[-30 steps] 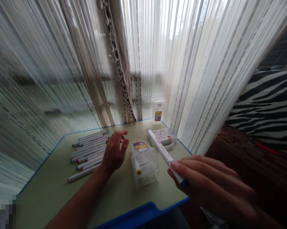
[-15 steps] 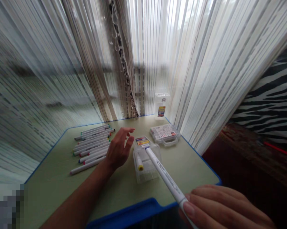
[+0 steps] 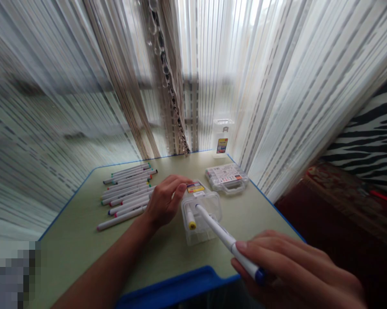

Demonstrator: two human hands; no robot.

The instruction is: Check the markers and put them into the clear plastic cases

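Note:
Between thumb and fingers, my right hand (image 3: 286, 262) pinches a white marker (image 3: 224, 236) with a blue end cap. Its far tip is over the clear plastic case (image 3: 201, 238) at the middle of the table. A yellow-ended marker (image 3: 190, 216) lies in that case. My left hand (image 3: 167, 199) is at the left side of the case near its labelled lid (image 3: 195, 187); its fingers are partly stretched out, and whether they touch the lid I cannot tell. Several white markers (image 3: 125, 199) with coloured ends lie in a row to the left of this hand.
A closed clear case (image 3: 227, 177) with a handle lies at the back right of the green table (image 3: 80, 214). Another clear case (image 3: 222, 141) stands upright behind it. String curtains (image 3: 251, 77) hang along the table's far side. A blue ledge (image 3: 167, 285) runs along the near edge.
The marker in my right hand has moved left, its tip now over the middle case and its blue end showing again. My left hand has come closer to the case's lid.

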